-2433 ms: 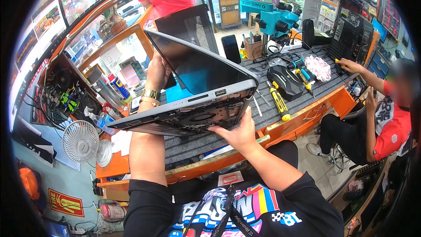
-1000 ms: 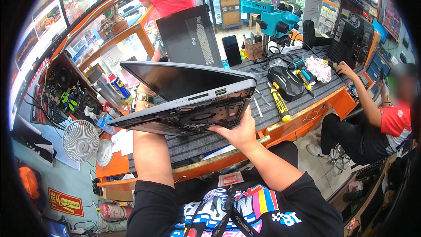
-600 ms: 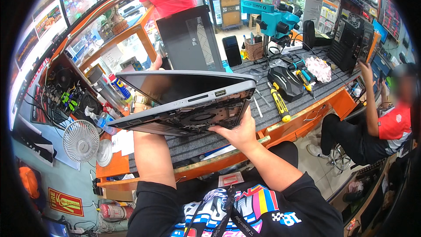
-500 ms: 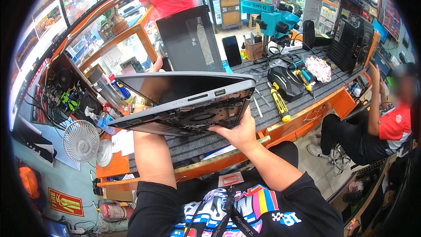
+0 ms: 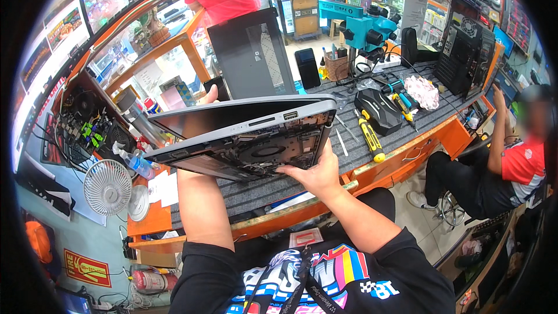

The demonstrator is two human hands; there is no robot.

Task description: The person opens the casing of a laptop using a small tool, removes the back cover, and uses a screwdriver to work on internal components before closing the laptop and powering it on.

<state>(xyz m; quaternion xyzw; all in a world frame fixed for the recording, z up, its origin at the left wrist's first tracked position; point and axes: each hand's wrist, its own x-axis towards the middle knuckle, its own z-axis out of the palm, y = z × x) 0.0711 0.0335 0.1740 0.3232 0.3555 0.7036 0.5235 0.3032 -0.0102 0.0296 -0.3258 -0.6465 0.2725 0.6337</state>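
Note:
A silver-grey laptop (image 5: 256, 122) is held up over the bench mat, partly folded, its dark screen (image 5: 215, 113) on the far side. The bottom cover is off, so a round fan (image 5: 266, 151) and circuit parts face me. My right hand (image 5: 317, 173) grips the near right corner, thumb pressed on the exposed underside and fingers hidden beneath. My left hand (image 5: 213, 95) reaches behind the laptop and holds the screen part from the far side; only some fingertips show above its upper edge. The left forearm passes under the laptop.
Right of the laptop lie a yellow-black screwdriver (image 5: 371, 138), a black case (image 5: 381, 110) and crumpled cloth (image 5: 422, 92). Behind stand a dark panel (image 5: 250, 52), a phone (image 5: 307, 68) and a teal microscope (image 5: 369, 29). A white fan (image 5: 107, 186) is at left; a seated person (image 5: 494, 163) at right.
The laptop has tilted slightly, showing more of its exposed underside, and its left end has shifted a little right. Both hands keep their hold. The seated person's hand has shifted slightly.

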